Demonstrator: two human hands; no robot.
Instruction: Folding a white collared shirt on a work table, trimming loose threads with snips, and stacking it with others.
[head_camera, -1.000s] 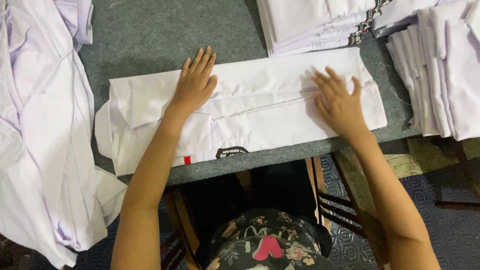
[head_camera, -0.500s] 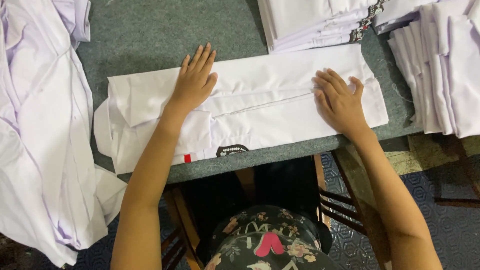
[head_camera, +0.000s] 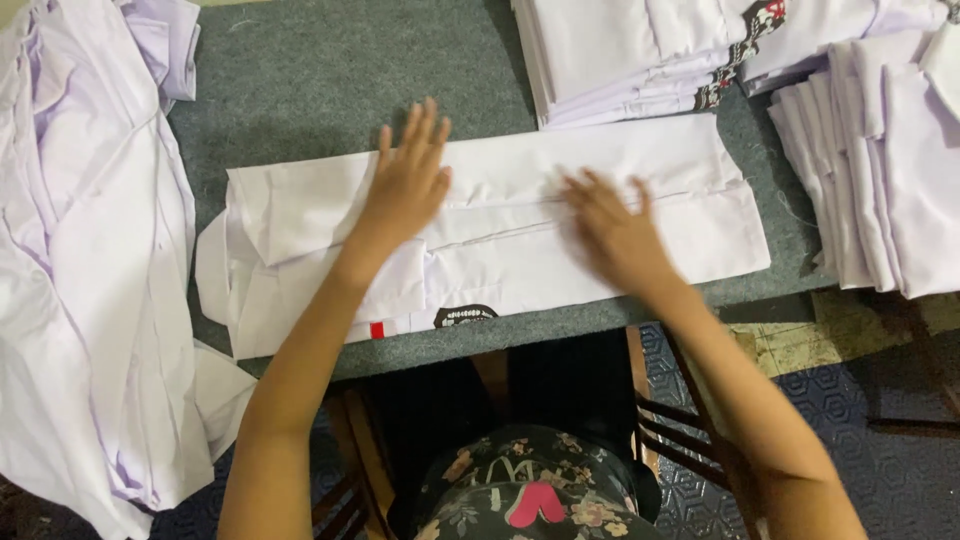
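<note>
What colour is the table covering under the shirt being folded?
Grey-green felt-like table covering, clearest in the head view.

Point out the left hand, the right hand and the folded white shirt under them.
left hand (head_camera: 408, 185), head view, back of hand.
right hand (head_camera: 620, 235), head view, back of hand.
folded white shirt (head_camera: 520, 255), head view, middle panel.

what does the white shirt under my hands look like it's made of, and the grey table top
White shirt: thin woven cloth, probably cotton or a blend, matte; it holds sharp creases. Table top: grey felt or carpet-like covering, going by its fuzzy, speckled look.
</note>
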